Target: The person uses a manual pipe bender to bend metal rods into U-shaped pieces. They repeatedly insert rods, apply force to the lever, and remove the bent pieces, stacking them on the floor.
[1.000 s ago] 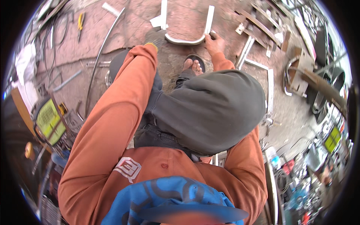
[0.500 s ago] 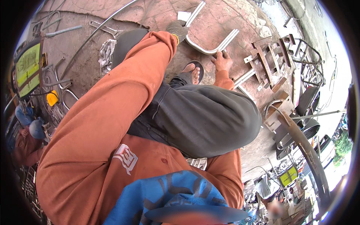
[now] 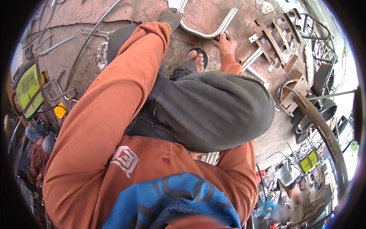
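A set of U-shaped bent metal tubes (image 3: 204, 35) lies side by side on the floor, their straight ends pointing away from me. My left hand (image 3: 170, 19), in a dark grey glove with a yellow cuff edge, is closed at the left arm of the U. Its fingertips are partly hidden. My bare right hand (image 3: 226, 44) has its fingers bent against the tubes at the right-hand bend. Just below the U, between my hands, is my foot in a dark sandal (image 3: 204, 57).
Rusty welded brackets (image 3: 272, 38) lie to the right, beside straight metal tubes (image 3: 252, 58). A wrench (image 3: 95, 33) and a cloth (image 3: 102, 55) are on the left, near a long thin rod (image 3: 82, 49). A yellow tape measure (image 3: 60, 110) sits farther left. Other people work at both lower sides.
My view has tilted, so the floor, the tubes and both hands sit higher in the picture. Both hands keep their places on the tubes.
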A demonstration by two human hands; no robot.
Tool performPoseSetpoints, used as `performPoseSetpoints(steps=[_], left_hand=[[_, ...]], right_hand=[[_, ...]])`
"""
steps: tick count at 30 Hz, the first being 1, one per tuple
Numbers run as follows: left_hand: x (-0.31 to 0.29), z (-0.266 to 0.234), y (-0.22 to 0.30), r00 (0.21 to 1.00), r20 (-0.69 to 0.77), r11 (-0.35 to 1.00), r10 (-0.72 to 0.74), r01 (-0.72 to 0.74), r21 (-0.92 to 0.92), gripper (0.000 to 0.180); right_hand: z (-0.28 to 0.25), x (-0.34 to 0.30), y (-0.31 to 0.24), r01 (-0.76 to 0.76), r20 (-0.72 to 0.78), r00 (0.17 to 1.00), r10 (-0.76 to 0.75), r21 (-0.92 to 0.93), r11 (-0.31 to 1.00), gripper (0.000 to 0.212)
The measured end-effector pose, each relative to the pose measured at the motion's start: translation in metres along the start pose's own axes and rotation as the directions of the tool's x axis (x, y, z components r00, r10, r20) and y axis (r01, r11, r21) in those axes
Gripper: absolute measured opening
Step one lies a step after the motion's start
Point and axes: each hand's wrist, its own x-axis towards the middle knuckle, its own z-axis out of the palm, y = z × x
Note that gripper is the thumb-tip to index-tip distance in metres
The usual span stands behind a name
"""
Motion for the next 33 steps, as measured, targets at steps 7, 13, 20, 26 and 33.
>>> performPoseSetpoints(steps=[7,13,20,26,33], left_hand=[[-0.014,-0.009,0.032,0.992,0.017,0.988,-0.122,0.120,0.095,0.033],[-0.013,-0.010,0.031,1.000,-0.002,0.998,-0.010,0.011,0.060,0.031],[-0.005,-0.006,0.031,0.992,-0.025,0.985,0.122,-0.118,0.125,0.028],[-0.006,-0.004,0.028,0.997,-0.009,0.994,0.072,-0.071,0.082,0.025],[-0.004,-0.004,0.024,0.994,-0.010,0.980,0.107,-0.104,0.170,0.023]], right_hand=[[-0.002,0.006,0.010,0.059,0.067,0.996,-0.057,-0.022,0.998,0.041],[0.004,-0.005,-0.004,0.041,-0.008,0.999,-0.043,-0.129,0.991,0.032],[0.005,-0.006,-0.014,0.064,0.035,0.997,-0.062,-0.060,0.996,0.034],[0.008,-0.009,-0.020,0.037,-0.033,0.998,-0.045,-0.208,0.977,0.030],[-0.001,-0.008,-0.022,0.212,0.115,0.977,-0.179,-0.604,0.768,0.028]])
